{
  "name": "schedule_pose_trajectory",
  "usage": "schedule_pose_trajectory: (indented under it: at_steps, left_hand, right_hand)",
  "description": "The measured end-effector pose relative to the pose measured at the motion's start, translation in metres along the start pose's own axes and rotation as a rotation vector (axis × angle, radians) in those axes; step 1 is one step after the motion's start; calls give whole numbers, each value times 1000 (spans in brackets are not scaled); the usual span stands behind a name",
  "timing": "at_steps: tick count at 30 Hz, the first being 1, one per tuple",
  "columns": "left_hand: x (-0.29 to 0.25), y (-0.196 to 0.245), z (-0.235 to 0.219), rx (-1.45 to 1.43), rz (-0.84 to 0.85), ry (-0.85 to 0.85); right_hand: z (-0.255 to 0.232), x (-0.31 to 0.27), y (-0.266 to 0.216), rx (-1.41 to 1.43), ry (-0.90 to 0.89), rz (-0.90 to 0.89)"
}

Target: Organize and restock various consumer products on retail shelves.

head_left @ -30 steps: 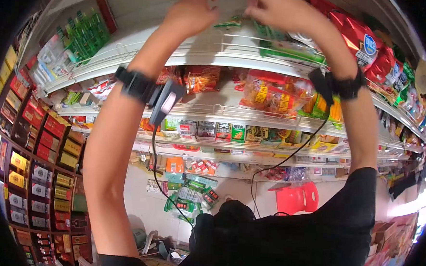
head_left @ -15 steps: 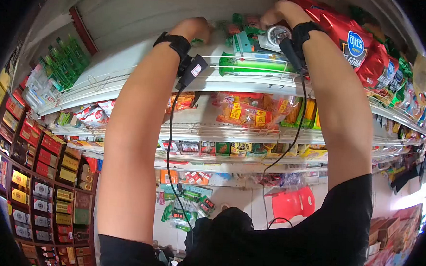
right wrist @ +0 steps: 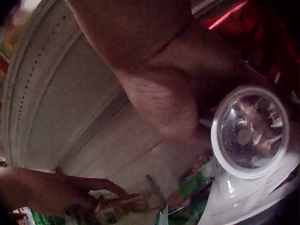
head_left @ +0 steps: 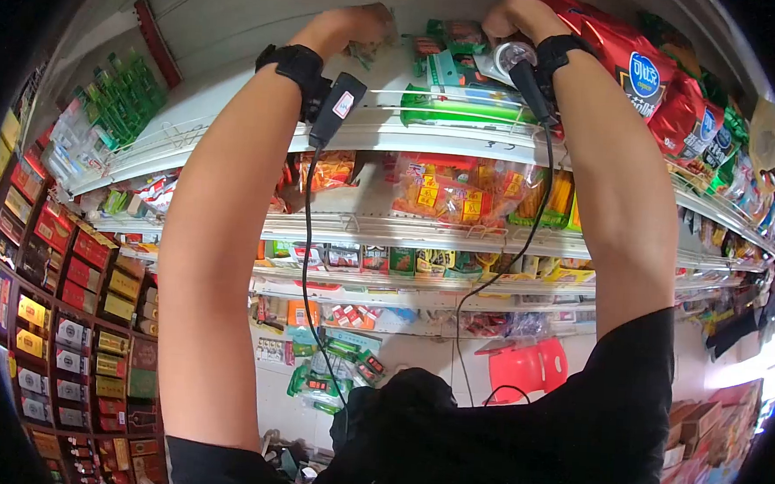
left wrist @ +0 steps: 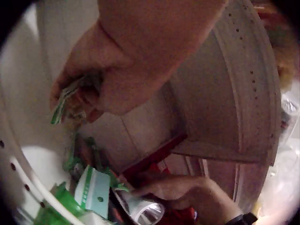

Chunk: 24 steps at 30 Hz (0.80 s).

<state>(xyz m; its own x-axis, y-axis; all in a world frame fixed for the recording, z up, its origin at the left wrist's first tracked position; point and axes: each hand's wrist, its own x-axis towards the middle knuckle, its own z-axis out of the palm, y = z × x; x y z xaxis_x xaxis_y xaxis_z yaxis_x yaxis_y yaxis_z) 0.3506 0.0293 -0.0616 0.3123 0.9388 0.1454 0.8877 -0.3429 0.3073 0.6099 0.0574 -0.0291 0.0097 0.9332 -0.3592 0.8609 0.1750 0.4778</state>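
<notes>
My left hand [head_left: 346,29] is over the top shelf [head_left: 210,110], near its back panel. Its fingers curl round a small clear packet [left wrist: 70,105] with a green edge, plain in the left wrist view. To its right, my right hand [head_left: 524,18] reaches in beside the red chip bags [head_left: 646,76]. Right by that wrist is a white item with a round, clear, shiny face [right wrist: 251,133]. The right fingers are mostly hidden, and I cannot tell whether they grip anything. Between the hands lie dark-and-green packets [head_left: 455,37], a pale teal card [left wrist: 93,190] and a long green packet [head_left: 460,106].
A low wire rail [head_left: 386,93] runs along the shelf front. Green bottles [head_left: 123,97] stand at the left end. Lower shelves hold orange snack bags [head_left: 451,193]. Green packages [head_left: 319,383] and a red plastic stool [head_left: 530,372] are on the floor. Cables hang from both wrists.
Both hands came down onto the shelf from higher up during the first half second. Since then the left hand has shifted slightly left and up with the packet; the right has barely moved.
</notes>
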Motion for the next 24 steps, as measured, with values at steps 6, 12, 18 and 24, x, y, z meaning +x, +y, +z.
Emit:
schedule_pose_trajectory:
  at_steps: [6, 12, 18, 24]
  left_hand:
    - [-4, -5, -8, -353, 259, -272]
    - [-27, 9, -1, -1005, -23, -330]
    - [-9, -25, 10, -1200, 18, -538]
    - [-45, -12, 6, -1586, 83, -488]
  right_hand:
    - [25, -24, 21, 458, 170, 231]
    - [55, -18, 41, 969, 642, -48]
    - [18, -13, 3, 1848, 337, -509]
    - [-55, -77, -124, 1024, 470, -430]
